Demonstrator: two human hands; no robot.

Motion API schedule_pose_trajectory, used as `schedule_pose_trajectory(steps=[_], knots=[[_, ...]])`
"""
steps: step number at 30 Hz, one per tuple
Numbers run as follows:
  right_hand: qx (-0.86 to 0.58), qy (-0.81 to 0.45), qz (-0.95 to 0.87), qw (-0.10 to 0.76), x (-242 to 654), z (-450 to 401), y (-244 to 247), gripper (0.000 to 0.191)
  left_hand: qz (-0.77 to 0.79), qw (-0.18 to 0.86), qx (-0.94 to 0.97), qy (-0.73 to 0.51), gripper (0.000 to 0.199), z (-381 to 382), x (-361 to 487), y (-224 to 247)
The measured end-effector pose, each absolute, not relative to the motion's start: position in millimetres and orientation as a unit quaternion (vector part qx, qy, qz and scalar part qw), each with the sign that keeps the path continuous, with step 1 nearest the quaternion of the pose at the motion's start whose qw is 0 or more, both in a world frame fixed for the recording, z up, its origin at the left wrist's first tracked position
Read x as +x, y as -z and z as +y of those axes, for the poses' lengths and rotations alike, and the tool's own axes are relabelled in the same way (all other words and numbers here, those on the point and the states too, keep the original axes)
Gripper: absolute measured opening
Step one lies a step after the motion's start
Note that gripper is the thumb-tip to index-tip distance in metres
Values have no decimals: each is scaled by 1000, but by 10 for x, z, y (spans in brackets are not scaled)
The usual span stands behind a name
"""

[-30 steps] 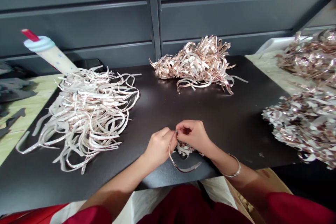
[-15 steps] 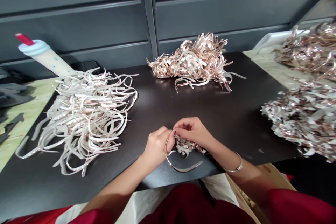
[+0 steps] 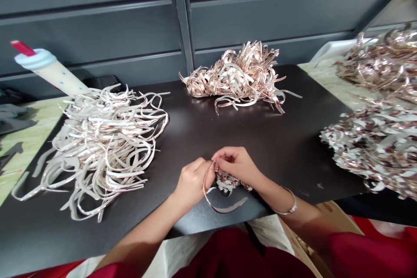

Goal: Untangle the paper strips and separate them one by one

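No words, numbers or logos can be read anywhere, neither on the metallic strips (image 3: 104, 152) nor on the white tube (image 3: 54, 71) at upper left.

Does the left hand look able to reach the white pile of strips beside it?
Probably yes: only dark tabletop lies between the left hand and the white pile of strips. It is pinching a curved strip, though, and would likely need to release it first.

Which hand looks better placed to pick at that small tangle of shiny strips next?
Probably the right hand: its fingers sit directly over the small tangle, while the left hand seems to be pinching the curved strip.
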State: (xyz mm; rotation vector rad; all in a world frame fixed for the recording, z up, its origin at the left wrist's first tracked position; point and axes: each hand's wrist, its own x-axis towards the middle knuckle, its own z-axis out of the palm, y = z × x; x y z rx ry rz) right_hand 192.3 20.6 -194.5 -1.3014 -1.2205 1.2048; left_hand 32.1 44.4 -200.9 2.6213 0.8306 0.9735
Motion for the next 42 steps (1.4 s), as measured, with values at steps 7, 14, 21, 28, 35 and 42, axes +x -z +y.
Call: schedule_pose_trajectory(steps=[7,14,21,28,35,42], knots=[[-556,-367,-587,460,1972,217,1930,10,281,56,897,-337,28,458,313,1994],[-545,-288,-645,452,1944,202,1916,11,260,-26,907,-329,25,459,324,1993],[-550,-231,-663,452,1923,173,1901,13,252,-39,911,-323,20,437,330,1984],[-558,-287,-627,461,1912,160,1875,9,262,98,889,-361,23,416,341,1969],[-537,-442,-530,486,2015,223,1844,4,307,295,814,-396,32,409,294,1819],[-503,-501,-501,494,1991,207,1798,16,316,259,831,-377,31,436,288,1856]])
